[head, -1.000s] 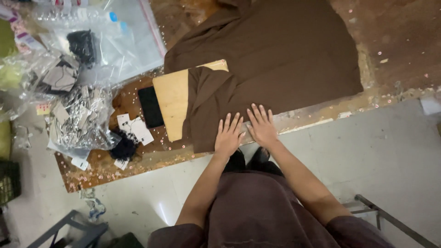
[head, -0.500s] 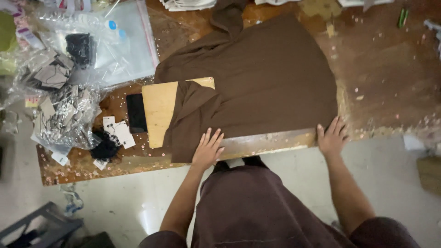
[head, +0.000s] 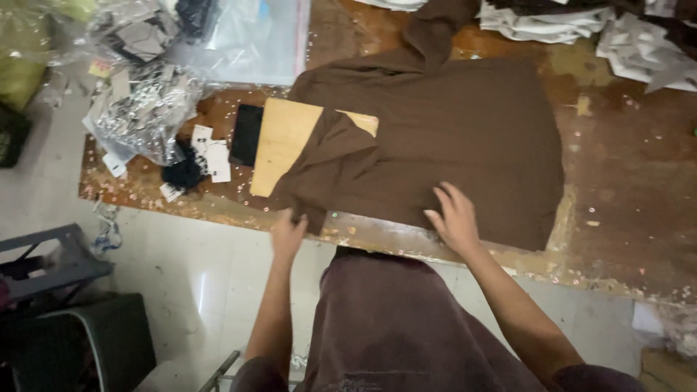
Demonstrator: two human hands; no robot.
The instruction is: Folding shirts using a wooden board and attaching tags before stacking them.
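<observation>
A brown garment [head: 443,138] lies spread flat on a worn wooden table [head: 624,181], its left part folded over a tan board [head: 279,141]. My left hand [head: 289,231] grips the garment's near left corner at the table's front edge. My right hand [head: 454,215] lies flat on the garment's near hem, fingers spread. A sleeve or hood of the garment runs up toward the far edge.
A black phone-like slab [head: 245,134] and white tags [head: 210,156] lie left of the board. Clear plastic bags [head: 145,109] pile at the table's left end. Folded cloth and paper [head: 581,22] sit at the far right. A dark stool [head: 51,265] stands on the floor at left.
My hands were together on the near hem, then spread wide apart. Now the left hand has slid to the garment's left corner and the right hand has come back onto the cloth.
</observation>
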